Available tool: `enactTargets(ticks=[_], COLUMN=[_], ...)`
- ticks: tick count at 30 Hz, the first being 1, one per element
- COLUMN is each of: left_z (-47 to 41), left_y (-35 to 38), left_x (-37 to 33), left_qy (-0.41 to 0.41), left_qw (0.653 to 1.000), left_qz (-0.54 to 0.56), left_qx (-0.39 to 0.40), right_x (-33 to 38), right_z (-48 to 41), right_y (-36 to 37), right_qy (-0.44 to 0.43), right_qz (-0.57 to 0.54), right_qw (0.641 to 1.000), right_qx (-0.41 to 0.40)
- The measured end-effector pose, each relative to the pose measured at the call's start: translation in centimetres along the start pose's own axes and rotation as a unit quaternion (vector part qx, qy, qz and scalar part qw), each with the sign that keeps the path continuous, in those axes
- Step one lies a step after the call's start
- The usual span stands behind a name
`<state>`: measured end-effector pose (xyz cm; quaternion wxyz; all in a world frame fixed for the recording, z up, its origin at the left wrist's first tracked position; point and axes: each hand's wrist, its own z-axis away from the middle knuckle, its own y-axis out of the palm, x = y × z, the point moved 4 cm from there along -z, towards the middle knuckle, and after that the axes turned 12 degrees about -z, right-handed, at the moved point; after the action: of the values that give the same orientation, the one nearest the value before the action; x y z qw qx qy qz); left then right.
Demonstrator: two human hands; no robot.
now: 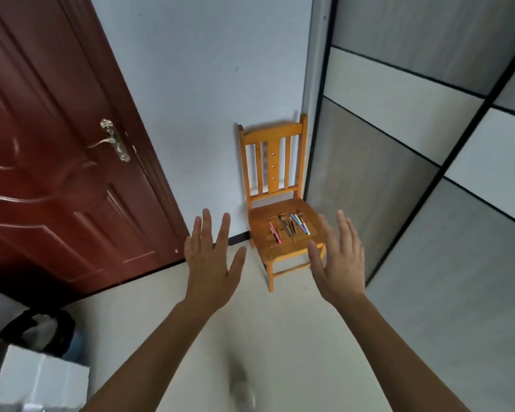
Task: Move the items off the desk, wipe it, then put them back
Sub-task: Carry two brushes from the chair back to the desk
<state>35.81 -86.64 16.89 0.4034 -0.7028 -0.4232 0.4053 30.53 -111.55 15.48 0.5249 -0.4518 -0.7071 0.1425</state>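
Head cam view: a handful of pens (289, 227) is lying on the seat of a little wooden chair (272, 133), roughly side by side. There's a pink one on the left, some darker ones in the middle, and blue and white ones on the right. From the hands, the pens sit just past the fingertips, in the gap between them and a bit closer to the right one.

The left hand (210, 263) is held out in the air with its back to the camera. Its fingers are straight and fanned apart, and it's got nothing in it. The right hand (339, 263) is the same deal, flat and spread, holding nothing. Its thumb crosses in front of the front corner of the seat in this shot, but neither hand is on the pens.

The chair is tucked into the corner beyond the hands, its back against a pale wall (205, 84). Off past the left hand is a dark red door (57, 173) with a metal handle (110, 142). Past the right hand are big grey and white panels (428, 144) with black trim.

Under both forearms it's light floor (167, 292). Down by the left elbow there's a white box (36, 379) with something black and baggy (60, 331) behind it, too blurry to tell what. A blurry shoe (243, 391) shows between the arms.
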Motion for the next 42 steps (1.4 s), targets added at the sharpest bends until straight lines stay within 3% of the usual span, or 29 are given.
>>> enactTargets(ticks=[14,21,33,42], left_z=[-26.7,-35.8,-45.8,-44.8], left_y=[12.0,17.8,29.1,46.6], left_x=[-4.5,-8.5,-9.3,-3.8], left_qy=[-0.004,-0.011,-0.135,-0.198], left_qw=[0.999,0.998,0.987,0.965], left_qz=[0.025,0.016,-0.023,0.029], left_qx=[0.027,0.054,0.081,0.172], right_x=[-11.8,-18.8,-28.6,-37.6], right_z=[-24.3,-33.5,-51.1,-49.9], right_y=[4.9,7.3,16.1,31.5], right_qy=[0.068,0.087,0.011,0.048], right_qz=[0.06,0.027,-0.002,-0.004], right_qw=[0.996,0.995,0.99,0.98], right_qx=[0.028,0.039,0.144,0.193])
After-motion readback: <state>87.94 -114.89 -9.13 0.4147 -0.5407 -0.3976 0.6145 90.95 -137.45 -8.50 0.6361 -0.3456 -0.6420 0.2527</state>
